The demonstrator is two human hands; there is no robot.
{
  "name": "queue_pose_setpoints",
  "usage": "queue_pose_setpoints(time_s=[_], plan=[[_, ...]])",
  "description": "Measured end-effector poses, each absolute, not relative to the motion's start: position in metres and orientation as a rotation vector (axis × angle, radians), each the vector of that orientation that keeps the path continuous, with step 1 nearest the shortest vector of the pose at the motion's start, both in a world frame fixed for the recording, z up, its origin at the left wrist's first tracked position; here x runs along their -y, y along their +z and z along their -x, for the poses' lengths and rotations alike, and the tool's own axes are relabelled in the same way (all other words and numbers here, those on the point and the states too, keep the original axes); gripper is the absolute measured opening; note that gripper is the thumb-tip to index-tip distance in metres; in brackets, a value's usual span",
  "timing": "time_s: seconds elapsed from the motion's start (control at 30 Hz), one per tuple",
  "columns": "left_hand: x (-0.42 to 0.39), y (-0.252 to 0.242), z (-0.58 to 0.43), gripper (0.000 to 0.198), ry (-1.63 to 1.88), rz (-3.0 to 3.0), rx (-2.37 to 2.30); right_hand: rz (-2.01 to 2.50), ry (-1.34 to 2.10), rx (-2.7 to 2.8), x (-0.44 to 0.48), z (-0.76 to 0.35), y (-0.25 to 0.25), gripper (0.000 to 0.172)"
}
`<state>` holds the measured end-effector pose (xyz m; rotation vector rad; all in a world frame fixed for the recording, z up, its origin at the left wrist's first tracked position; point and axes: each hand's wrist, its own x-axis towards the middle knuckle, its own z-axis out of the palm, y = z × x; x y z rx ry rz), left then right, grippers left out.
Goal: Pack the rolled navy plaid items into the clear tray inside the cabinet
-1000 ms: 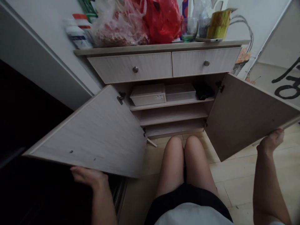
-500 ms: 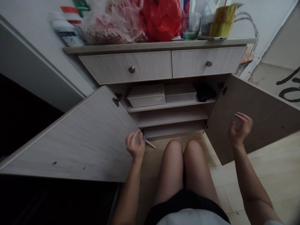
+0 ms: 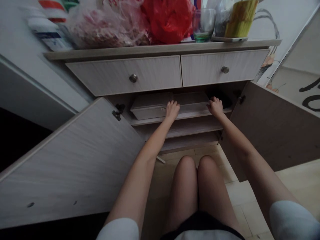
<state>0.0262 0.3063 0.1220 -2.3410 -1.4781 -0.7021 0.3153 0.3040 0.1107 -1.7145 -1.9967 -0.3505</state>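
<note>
Inside the open cabinet, two pale lidded storage boxes lie side by side on the upper shelf. My left hand (image 3: pixel 172 109) has its fingers curled at the left end of the right storage box (image 3: pixel 192 102), beside the right edge of the left storage box (image 3: pixel 149 106). My right hand (image 3: pixel 215 106) is closed at the right box's other end, near a dark item (image 3: pixel 223 97) in the shelf's shadow. The fingertips are partly hidden, but both hands seem to grip this box, which still rests on the shelf.
Both cabinet doors, the left door (image 3: pixel 82 156) and right door (image 3: pixel 277 130), stand wide open beside my arms. Above are two knobbed drawers (image 3: pixel 155 71). The top holds plastic bags (image 3: pixel 167 21), a glass (image 3: pixel 203 25), bottles (image 3: pixel 48 33) and a yellow container (image 3: pixel 241 18).
Both hands have moved forward and inward from in front of the doors to the right storage box. The view has shifted slightly closer to the cabinet.
</note>
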Motion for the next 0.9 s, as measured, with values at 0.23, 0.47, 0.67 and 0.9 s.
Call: queue_pose_setpoints(time_s=[0.23, 0.47, 0.67, 0.9], plan=[[-0.339, 0.113, -0.025, 0.037, -0.621, 2.367, 1.560, 1.775, -0.350, 2.072, -0.333, -0.312, 0.111, 0.032], [-0.344, 0.115, -0.015, 0.028, -0.701, 2.451, 1.491, 1.720, -0.394, 2.097, -0.330, -0.318, 0.115, 0.036], [-0.312, 0.124, -0.015, 0.023, -0.717, 2.449, 1.448, 1.676, -0.416, 2.086, -0.295, -0.340, 0.124, 0.031], [-0.222, 0.125, -0.008, 0.018, -0.874, 2.438, 1.306, 1.538, -0.476, 2.038, -0.210, -0.356, 0.123, 0.028]])
